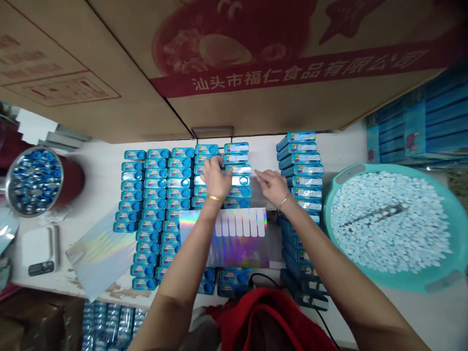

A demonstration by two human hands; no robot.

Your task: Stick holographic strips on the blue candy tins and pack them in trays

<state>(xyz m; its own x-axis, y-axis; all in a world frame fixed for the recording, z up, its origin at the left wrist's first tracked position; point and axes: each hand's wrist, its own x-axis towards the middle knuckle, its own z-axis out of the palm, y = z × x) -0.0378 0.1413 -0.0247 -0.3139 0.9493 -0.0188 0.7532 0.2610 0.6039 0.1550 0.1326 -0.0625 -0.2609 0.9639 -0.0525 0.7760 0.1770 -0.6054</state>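
My left hand is over the rows of small blue tins, its thumb apart from its fingers and its fingertips at the tops of two columns. Just to the right, my right hand has its fingers drawn together in a pinch, pointing left; whatever is between the fingertips is too small to make out. Several tins near my hands carry shiny strips on top. Below my hands, a shiny holographic sticker sheet lies across the tins, with a row of pale strip shapes along its upper part.
Another column of tins stands right of my hand. A turquoise basin full of pale small pieces is farther right. At left are a pot of shiny blue packets, a white scale and a clear sheet. Cardboard boxes line the back.
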